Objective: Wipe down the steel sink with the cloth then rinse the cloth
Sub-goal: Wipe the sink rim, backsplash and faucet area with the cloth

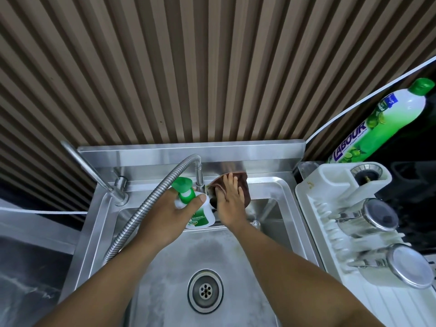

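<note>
The steel sink [280,192] fills the middle of the view, its drain [205,290] near the bottom. A brown cloth [244,185] lies on the sink's back ledge, right of the tap base. My right hand [230,199] presses flat on the cloth with straight fingers. My left hand [174,208] grips a white pump bottle with a green top [188,197], lifted just above the ledge beside the flexible steel tap hose [141,208].
A white dish rack [313,208] with two steel cups and a sink strainer stands to the right. A green dish-soap bottle [382,119] leans behind it. A second thin steel tap [94,173] rises at the sink's back left. Slatted wall behind.
</note>
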Tool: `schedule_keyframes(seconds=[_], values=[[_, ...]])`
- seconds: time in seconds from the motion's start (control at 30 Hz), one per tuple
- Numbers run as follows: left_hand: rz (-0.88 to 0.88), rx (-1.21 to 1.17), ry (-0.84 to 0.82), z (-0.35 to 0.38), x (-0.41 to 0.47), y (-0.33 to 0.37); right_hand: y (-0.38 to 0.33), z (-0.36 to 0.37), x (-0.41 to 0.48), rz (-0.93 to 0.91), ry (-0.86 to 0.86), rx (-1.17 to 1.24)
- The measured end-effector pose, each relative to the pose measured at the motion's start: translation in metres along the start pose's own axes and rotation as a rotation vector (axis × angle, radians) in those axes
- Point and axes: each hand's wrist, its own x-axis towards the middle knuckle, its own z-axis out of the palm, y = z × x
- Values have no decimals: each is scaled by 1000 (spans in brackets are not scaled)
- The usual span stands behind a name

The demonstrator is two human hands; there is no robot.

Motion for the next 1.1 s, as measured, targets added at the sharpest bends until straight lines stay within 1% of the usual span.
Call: schedule_keyframes(seconds=[0.07,0.13,0.17,0.27,0.37,0.43,0.53,0.8,0.97,1.1], values=[[1,-10,0,-1,0,-1,-4,4,-1,18,35,119],[6,-14,-5,-1,-1,-2,-5,6,-3,32,109,261],[5,-18,-7,-1,0,-3,-6,7,-2,21,130,267],[10,-17,-5,-1,0,-3,-8,5,4,-46,102,165],[13,10,-13,-1,1,-4,-8,3,2,-175,-4,62],[7,21,-16,0,0,-5,-3,3,2,-205,-75,-37],[9,22,-16,0,-2,-8,7,-1,7,-253,-120,-135],[-7,29,-24,2,0,-9,48,-36,-3,-376,-106,-337],[-10,58,-17,1,0,-9,34,-24,0,-411,-90,-395],[-15,99,-10,0,-2,-8,22,-15,1,-452,-135,-396]])
